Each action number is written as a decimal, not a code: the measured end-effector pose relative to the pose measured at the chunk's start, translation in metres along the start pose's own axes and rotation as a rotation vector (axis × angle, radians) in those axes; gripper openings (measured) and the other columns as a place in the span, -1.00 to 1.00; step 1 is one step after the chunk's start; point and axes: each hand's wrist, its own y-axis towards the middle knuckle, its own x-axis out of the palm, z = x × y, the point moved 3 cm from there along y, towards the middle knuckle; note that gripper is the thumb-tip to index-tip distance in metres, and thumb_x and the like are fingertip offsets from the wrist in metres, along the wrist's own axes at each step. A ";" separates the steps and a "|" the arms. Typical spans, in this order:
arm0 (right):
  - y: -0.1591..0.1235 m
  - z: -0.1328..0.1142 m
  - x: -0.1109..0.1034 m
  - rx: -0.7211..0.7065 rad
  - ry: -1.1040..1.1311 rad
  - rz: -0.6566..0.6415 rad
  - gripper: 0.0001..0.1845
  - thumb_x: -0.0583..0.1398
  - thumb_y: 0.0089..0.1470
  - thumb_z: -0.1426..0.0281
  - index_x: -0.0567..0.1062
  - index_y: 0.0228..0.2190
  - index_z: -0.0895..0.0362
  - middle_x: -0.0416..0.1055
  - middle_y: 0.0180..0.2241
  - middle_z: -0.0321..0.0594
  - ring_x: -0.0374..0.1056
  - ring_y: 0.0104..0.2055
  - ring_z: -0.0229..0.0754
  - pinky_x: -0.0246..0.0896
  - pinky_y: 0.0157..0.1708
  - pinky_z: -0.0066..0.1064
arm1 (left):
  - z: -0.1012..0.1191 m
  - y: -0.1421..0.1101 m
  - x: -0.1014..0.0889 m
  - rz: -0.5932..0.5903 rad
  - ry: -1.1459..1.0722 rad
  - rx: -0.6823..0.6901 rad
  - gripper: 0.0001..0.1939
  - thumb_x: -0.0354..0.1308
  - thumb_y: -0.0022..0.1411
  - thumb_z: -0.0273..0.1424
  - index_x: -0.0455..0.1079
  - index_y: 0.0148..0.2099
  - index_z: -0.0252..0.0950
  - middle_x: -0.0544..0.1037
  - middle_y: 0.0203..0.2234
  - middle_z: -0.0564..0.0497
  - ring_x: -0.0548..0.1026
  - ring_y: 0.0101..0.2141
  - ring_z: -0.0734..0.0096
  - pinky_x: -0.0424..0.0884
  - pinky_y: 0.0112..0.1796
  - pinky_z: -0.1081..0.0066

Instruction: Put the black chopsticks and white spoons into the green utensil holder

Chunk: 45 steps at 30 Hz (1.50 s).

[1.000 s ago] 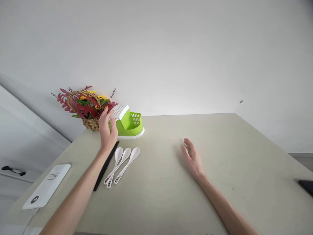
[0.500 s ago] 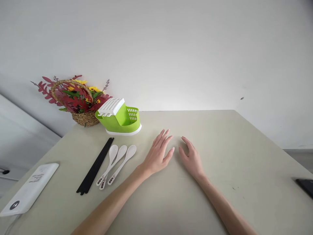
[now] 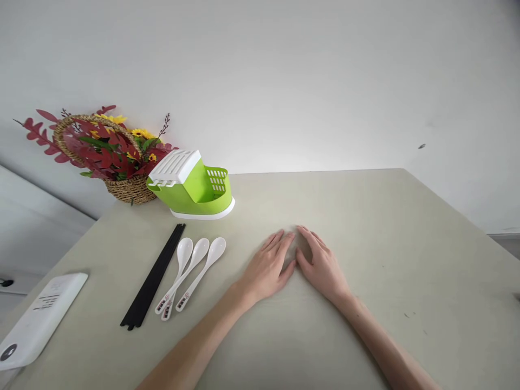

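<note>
My left hand (image 3: pixel 268 266) rests on the table with its fingers stretched out and holds nothing. Close to its right, my right hand (image 3: pixel 323 266) also lies there without anything in it, fingers extended and thumb apart. The two hands' fingertips nearly meet. Left of my left hand are three white spoons (image 3: pixel 202 272), two of them crossing. Beside the spoons lies a bundle of black chopsticks (image 3: pixel 154 279). Behind them stands a green utensil holder (image 3: pixel 195 201) with a white slatted top (image 3: pixel 174 167) and a white base.
A wicker basket (image 3: pixel 132 190) of red leaves and yellow flowers stands at the back left, against the wall (image 3: pixel 309 81). A white power-bank-like device (image 3: pixel 44 314) with a cable lies at the left edge of the table (image 3: pixel 365 216).
My hands have drawn closer together, my left fingers now nearer my right hand. The whole view has shifted slightly; the spoons, chopsticks and holder stay in place on the table.
</note>
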 end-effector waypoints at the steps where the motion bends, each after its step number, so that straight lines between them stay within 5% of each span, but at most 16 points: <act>1: 0.000 0.000 0.001 -0.014 -0.010 -0.003 -0.41 0.07 0.28 0.32 0.32 0.32 0.01 0.31 0.33 -0.17 0.13 0.43 0.02 0.13 0.38 0.04 | 0.000 0.000 0.000 0.000 -0.002 0.001 -0.36 0.01 0.50 -0.30 -0.08 0.50 -0.23 0.30 0.38 -0.22 0.16 0.42 0.12 0.30 0.34 0.01; 12: -0.001 -0.003 0.001 -0.168 -0.041 0.006 -0.46 0.05 0.30 0.37 0.39 0.27 0.03 0.29 0.35 -0.20 0.14 0.43 -0.04 0.02 0.44 0.04 | 0.002 0.002 -0.003 -0.006 -0.030 0.012 -0.41 0.02 0.48 -0.34 0.00 0.46 -0.19 0.31 0.38 -0.14 0.12 0.43 0.12 0.26 0.37 -0.02; 45: -0.001 0.000 0.001 -0.184 -0.075 -0.005 -0.47 0.04 0.30 0.38 0.39 0.26 0.07 0.29 0.35 -0.17 0.15 0.42 -0.06 0.02 0.44 0.02 | 0.002 0.001 -0.001 -0.003 -0.024 0.020 -0.50 0.01 0.48 -0.36 0.11 0.40 -0.24 0.35 0.35 -0.17 0.12 0.44 0.13 0.23 0.38 -0.01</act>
